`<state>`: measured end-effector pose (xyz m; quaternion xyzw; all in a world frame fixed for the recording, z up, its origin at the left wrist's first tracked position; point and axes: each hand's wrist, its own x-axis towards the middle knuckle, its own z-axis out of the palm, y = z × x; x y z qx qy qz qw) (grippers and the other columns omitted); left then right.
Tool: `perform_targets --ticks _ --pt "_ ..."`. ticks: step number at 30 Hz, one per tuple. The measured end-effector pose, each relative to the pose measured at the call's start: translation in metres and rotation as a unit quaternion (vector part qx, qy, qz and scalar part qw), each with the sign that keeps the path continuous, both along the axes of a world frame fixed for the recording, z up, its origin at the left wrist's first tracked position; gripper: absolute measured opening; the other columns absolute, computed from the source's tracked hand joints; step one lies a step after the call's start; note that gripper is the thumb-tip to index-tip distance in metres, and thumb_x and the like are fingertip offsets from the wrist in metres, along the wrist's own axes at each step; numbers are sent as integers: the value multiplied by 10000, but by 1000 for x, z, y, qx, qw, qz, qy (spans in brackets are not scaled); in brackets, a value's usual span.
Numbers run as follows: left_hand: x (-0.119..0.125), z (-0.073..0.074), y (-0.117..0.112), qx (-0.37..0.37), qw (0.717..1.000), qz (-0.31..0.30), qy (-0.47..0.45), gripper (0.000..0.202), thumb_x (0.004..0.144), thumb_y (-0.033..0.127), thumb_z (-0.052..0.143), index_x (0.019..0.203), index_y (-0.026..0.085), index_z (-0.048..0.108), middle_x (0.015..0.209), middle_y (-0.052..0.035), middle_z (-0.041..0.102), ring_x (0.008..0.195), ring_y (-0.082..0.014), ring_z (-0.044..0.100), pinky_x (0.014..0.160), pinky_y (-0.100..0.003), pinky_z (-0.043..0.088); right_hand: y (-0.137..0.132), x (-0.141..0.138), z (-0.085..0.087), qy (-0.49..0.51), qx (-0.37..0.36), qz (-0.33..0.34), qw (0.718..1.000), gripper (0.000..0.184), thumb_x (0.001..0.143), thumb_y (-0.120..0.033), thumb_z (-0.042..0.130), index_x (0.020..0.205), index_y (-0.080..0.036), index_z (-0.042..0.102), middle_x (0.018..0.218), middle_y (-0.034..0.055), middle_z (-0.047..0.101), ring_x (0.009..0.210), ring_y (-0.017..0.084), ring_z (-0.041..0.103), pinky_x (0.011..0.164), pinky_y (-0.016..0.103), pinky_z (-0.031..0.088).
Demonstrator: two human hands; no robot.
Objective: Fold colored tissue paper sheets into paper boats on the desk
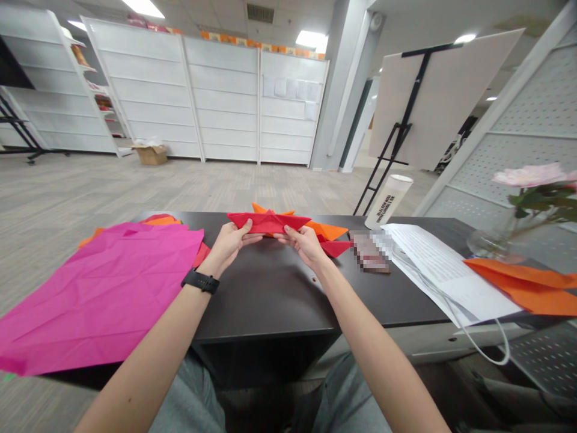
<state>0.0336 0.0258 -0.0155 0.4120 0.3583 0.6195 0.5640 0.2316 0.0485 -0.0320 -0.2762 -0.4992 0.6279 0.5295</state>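
Far to the left of the red folded paper (268,221) lies a big pink sheet (99,294). It is open and flat, with only creases in it, and it hangs over the edge of the dark table (270,300). Bits of orange paper peek out from under its far side.

The left hand (229,243), with a black watch (201,281) on its wrist, pinches the left end of the red folded paper between thumb and fingers. The red folded paper is held up just above the far edge of the table. It is already a long shape with pointy ends and a small peak in the middle, so many folds look done. I cannot tell if more folds are left.

The right hand (304,243) pinches the right part of the red folded paper the same way, fingers closed on it.

Just behind and to the right of the red folded paper lie some orange folded pieces (327,230) and a small red piece (336,246). They look folded too.

Further right of the red folded paper are a white cup (388,201), printed pages (446,264), another orange paper (523,282) and a pink flower (532,175) in a glass vase.
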Motion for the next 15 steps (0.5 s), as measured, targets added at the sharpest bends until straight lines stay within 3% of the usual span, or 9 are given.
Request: perform_targets --ticks 10,15 --pt "-3 3 3 -14 999 28 -27 164 927 246 622 953 84 629 863 -147 770 814 -252 764 766 -373 637 1 -1 2 52 27 43 997 308 792 -457 759 781 -208 577 948 67 758 1023 282 714 791 376 613" --pt "-3 8 -2 -5 999 -17 -36 241 924 333 623 984 100 633 982 -168 758 916 -279 748 770 -402 635 1 2 2 42 29 18 999 305 769 -457 772 888 -213 635 962 63 759 979 268 726 756 357 606"
